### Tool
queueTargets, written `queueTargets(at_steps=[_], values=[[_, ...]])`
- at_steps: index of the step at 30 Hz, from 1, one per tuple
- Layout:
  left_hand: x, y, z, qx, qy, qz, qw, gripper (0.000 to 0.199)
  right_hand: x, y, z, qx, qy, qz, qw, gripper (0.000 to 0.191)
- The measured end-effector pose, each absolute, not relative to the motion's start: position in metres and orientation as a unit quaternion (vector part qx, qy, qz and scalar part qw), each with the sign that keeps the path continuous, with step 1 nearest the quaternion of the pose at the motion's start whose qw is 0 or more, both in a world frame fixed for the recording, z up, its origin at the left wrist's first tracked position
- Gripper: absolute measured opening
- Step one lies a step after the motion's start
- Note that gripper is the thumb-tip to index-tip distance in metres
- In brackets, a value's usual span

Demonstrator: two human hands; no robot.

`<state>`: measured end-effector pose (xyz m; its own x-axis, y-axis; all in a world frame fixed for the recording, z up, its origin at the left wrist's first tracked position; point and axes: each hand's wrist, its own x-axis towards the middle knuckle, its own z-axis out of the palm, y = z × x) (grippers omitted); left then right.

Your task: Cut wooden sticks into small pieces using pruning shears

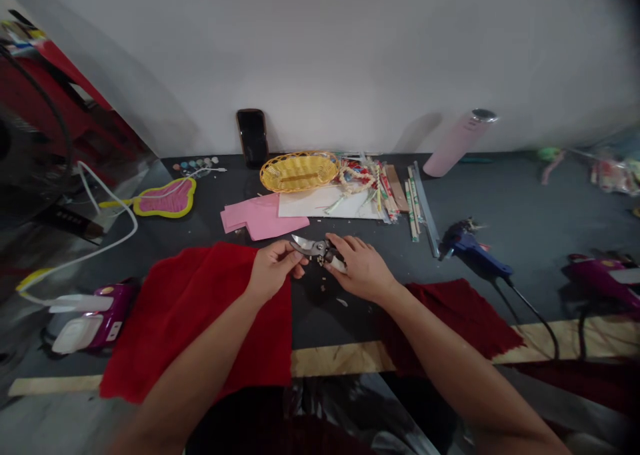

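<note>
Over the dark tabletop [310, 315], both of my hands meet around a pair of steel pruning shears [313, 247]. The blades point left, toward my left hand [273, 269], whose fingertips pinch the metal near the jaws. My right hand [361, 268] lies over the pale handles, which it partly hides. Small brown crumbs [323, 285] are scattered on the tabletop just below the shears. My left forearm rests over a red cloth [190, 321].
Beyond my hands lie pink paper [263, 218], a yellow woven basket [299, 171] and bundled craft sticks [385, 188]. A blue glue gun [470, 245] lies to the right, its cord trailing forward. Purple-and-white appliances [95, 321] sit at both sides. A phone [253, 138] leans against the wall.
</note>
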<state>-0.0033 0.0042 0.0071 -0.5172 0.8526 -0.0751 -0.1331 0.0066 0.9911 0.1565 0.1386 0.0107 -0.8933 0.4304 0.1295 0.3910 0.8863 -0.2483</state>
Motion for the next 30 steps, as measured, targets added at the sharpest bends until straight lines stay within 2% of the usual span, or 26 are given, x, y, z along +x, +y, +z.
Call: queueTargets(at_steps=[5, 16, 30], values=[[-0.004, 0.004, 0.008, 0.315, 0.590, 0.625, 0.403, 0.020, 0.158, 0.143, 0.011, -0.203, -0.970, 0.103, 0.089, 0.059], [-0.002, 0.001, 0.013, 0.310, 0.579, 0.628, 0.417, 0.019, 0.160, 0.139, 0.015, -0.192, -0.967, 0.152, 0.066, 0.048], [-0.003, 0.004, 0.008, 0.306, 0.561, 0.634, 0.435, 0.027, 0.162, 0.155, 0.004, -0.181, -0.972, 0.118, 0.097, 0.064]])
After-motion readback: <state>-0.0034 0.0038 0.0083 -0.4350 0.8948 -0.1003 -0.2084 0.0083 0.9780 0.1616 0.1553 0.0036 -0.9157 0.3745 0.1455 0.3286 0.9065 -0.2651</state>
